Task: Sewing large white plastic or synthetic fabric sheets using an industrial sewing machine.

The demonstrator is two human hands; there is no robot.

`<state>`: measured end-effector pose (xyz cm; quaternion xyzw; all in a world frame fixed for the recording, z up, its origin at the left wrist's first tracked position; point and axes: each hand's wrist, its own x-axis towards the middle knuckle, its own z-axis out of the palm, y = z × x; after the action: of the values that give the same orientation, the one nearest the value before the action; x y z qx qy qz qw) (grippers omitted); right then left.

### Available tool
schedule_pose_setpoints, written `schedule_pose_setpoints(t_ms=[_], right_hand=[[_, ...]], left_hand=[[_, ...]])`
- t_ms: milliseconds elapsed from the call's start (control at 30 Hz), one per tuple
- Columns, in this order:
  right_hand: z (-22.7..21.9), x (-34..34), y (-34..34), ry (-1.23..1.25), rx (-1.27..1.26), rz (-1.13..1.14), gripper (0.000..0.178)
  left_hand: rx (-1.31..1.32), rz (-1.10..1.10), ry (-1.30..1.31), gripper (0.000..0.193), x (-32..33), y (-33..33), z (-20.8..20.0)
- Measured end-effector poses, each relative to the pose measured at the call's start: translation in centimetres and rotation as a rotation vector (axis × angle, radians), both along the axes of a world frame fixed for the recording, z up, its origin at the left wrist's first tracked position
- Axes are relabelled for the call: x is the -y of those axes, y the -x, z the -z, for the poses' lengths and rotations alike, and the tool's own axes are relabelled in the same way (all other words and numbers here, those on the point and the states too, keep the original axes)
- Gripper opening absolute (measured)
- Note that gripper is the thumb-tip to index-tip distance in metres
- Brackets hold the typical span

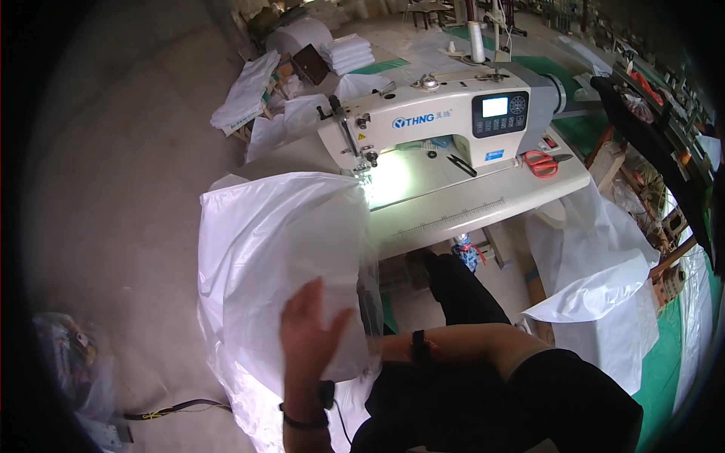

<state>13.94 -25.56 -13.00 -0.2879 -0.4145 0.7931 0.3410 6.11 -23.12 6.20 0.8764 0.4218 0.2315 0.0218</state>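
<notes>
A large white translucent sheet (272, 241) hangs from the sewing machine's needle area over the table's left edge and down toward the floor. My left hand (310, 332) lies flat against the sheet's lower part, fingers spread, a dark band on its wrist. My right forearm (453, 347), also with a dark band at the wrist, reaches in from the right. My right hand is hidden behind the sheet's edge. The white sewing machine (438, 121) stands on the pale table (468, 211) with its lamp lit at the needle.
Red-handled scissors (540, 162) and black snips (461, 164) lie on the table. More white sheeting (604, 287) drapes at the right. Folded white stacks (351, 53) and loose pieces lie behind the machine. On the floor at lower left are a cable (174, 410) and a bag (68, 355).
</notes>
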Motion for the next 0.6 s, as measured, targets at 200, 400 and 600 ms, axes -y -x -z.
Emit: schedule_pose_setpoints(t_ms=[200,400,600], right_hand=[[1.5,2.8,-3.3,0.045,0.109,0.112,0.027],[-0.3,9.1,-12.5,0.223,0.019,0.171,0.024],[-3.8,10.3,-14.5,0.087,0.476,-0.069,0.043]], left_hand=[[-0.343,-0.228,-0.003,0.077,0.7,0.0,6.1],[-0.248,-0.381,0.134,0.071,-7.8,6.3,10.6],[-0.127,-0.39,0.371,0.069,-14.4,5.7,9.5]])
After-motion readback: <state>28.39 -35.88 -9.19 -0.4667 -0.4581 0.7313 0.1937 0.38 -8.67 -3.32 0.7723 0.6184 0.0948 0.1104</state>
